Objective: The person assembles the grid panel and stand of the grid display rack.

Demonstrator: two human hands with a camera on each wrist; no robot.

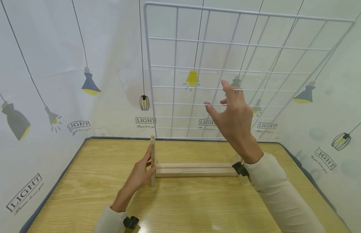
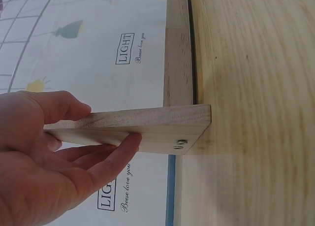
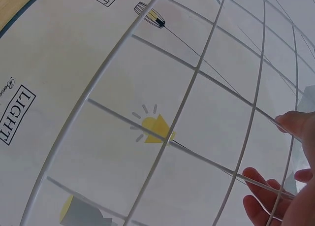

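Note:
My left hand (image 1: 139,174) holds an upright wooden end board (image 1: 152,147) between thumb and fingers. Two metal screw heads (image 2: 180,144) show low on that board's outer face in the left wrist view. Long wooden bars (image 1: 195,170) run rightward from it; their right end is partly hidden behind my right wrist. My right hand (image 1: 235,118) is up at a white wire grid panel (image 1: 240,13), thumb spread away from the bent fingers. Wires cross in front of the fingers (image 3: 263,186) in the right wrist view. The panel stands tilted above and behind the wooden bars.
The light wood-grain tabletop (image 1: 192,200) lies beneath, with a dark edging strip (image 1: 119,138) along its back. Pale wall covering (image 1: 116,103) printed with hanging lamps and LIGHT lettering surrounds it on three sides. Small black devices (image 1: 131,222) are strapped at both wrists.

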